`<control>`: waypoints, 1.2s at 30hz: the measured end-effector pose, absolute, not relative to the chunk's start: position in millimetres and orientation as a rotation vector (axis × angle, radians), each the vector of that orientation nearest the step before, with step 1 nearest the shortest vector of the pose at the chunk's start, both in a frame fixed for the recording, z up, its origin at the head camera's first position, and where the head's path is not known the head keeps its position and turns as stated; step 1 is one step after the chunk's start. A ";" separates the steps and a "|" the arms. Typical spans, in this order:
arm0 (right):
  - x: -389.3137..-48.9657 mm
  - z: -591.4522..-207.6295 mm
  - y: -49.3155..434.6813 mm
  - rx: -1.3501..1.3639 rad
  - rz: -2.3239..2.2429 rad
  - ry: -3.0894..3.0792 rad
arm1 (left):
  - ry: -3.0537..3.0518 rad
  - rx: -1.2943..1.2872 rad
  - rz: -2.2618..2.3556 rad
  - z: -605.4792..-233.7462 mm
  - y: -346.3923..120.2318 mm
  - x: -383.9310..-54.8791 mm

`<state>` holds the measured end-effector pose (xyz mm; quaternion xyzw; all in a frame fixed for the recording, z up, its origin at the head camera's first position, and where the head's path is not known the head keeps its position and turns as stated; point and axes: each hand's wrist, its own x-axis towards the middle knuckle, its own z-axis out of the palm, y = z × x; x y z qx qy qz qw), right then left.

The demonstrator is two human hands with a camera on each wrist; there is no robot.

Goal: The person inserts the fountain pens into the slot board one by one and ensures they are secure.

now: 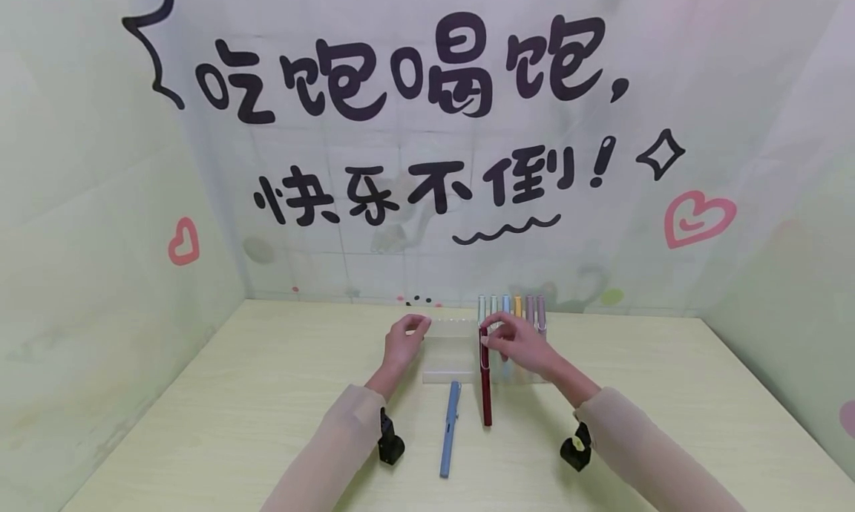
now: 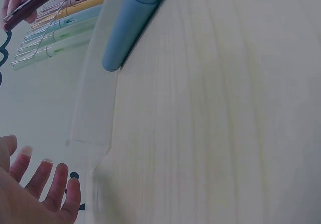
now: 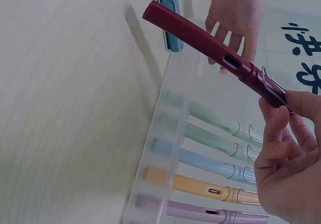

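Note:
My right hand (image 1: 525,346) pinches a dark red fountain pen (image 1: 486,397) by the clip end of its cap, between thumb and fingers. The pen's barrel slants out above the front of a clear plastic pen rack (image 1: 444,377). Beside the rack's left end is my left hand (image 1: 402,346), its fingers loosely bent and holding nothing in the left wrist view. A blue fountain pen (image 1: 450,430) lies on the table in front of the rack. Several pens, green, light blue, yellow (image 3: 198,185) and purple, lie side by side in the rack's right part.
The pale wooden table (image 1: 300,363) meets a printed cloth backdrop (image 1: 414,267) behind the rack, with cloth at both sides too. A small black camera (image 1: 390,441) is strapped at the left wrist, another black camera (image 1: 577,449) at the right.

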<state>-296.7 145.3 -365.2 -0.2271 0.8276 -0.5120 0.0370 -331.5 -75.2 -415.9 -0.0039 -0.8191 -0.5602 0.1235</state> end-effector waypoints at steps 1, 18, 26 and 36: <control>-297.0 -364.2 145.2 -0.697 -1.574 2.543 | -2.390 -0.011 -1.634 -415.6 -75.3 -331.3; -302.2 -346.7 143.3 -0.699 -1.584 2.612 | -2.392 -0.024 -1.614 -415.2 -74.8 -331.1; -307.2 -342.0 143.5 -0.728 -1.649 2.620 | -2.397 -0.011 -1.609 -415.3 -74.7 -330.9; -309.8 -340.2 141.3 -0.712 -1.725 2.706 | -2.397 -0.012 -1.616 -414.0 -74.5 -330.5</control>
